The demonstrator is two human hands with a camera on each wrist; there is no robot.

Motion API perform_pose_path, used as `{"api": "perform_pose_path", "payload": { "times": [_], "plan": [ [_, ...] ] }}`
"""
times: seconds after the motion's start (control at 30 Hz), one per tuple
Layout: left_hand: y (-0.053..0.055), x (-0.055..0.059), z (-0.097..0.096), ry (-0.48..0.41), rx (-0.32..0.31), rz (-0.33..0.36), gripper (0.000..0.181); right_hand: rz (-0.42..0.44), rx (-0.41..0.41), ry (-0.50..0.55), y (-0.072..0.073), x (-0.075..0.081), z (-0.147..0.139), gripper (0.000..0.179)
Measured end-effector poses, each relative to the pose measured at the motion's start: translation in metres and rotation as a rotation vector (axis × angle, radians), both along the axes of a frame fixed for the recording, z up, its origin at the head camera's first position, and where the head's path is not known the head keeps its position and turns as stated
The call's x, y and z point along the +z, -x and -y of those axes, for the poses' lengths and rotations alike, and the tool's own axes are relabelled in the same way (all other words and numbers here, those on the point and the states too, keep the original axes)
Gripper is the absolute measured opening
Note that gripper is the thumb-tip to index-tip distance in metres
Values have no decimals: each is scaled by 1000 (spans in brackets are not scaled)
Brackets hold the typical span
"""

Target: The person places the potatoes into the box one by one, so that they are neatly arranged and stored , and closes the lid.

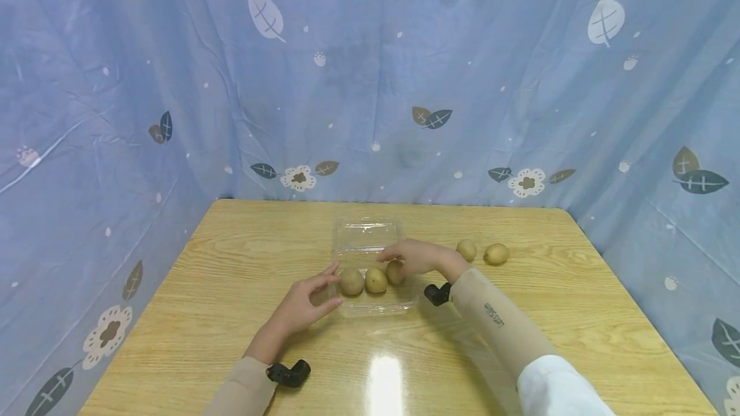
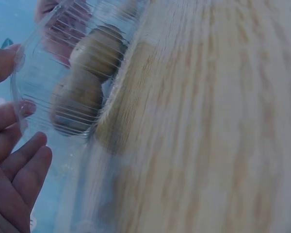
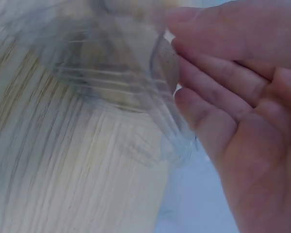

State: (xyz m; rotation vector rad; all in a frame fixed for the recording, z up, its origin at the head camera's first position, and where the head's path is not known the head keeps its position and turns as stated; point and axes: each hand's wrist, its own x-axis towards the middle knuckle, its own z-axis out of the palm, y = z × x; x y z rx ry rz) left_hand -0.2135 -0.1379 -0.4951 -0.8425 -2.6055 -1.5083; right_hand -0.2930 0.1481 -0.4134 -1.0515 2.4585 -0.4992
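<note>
A clear plastic clamshell box [image 1: 378, 309] lies with its lid [image 1: 368, 234] folded back, away from me. Inside stand a brown potato [image 1: 351, 282] at the left, a yellower potato [image 1: 376, 280] in the middle and a third potato [image 1: 395, 271] at the right. My right hand [image 1: 421, 257] reaches over the box's right end and grips that third potato, its fingertips on the skin. At the left end my left hand [image 1: 303, 303] touches the rim, thumb and fingers spread apart. Through the ribbed wall, the left wrist view shows potatoes [image 2: 77, 102].
Two more potatoes, a rounder potato [image 1: 466, 250] and an oval potato [image 1: 496, 253], lie right of the box, beyond my right forearm. The wooden table [image 1: 243, 236] is bounded by a blue patterned curtain [image 1: 358, 82] at the back and sides.
</note>
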Motion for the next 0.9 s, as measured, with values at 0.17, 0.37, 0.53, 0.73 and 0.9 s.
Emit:
{"api": "perform_pose_path", "payload": {
  "times": [0.17, 0.37, 0.53, 0.73, 0.9],
  "plan": [
    [1, -1, 2, 1, -1, -27, 43, 68, -32, 151, 0, -1, -8, 53],
    [1, 0, 4, -13, -1, -30, 41, 152, -26, 305, 0, -4, -15, 49],
    [1, 2, 5, -14, 1, -22, 42, 201, -54, 384, -1, -3, -21, 47],
    [0, 1, 5, 20, 10, -26, 44, 203, -122, 483, -5, -2, -34, 50],
    [1, 0, 3, 28, -3, -34, 46, 180, -203, 590, -12, 4, -54, 50]
  ]
}}
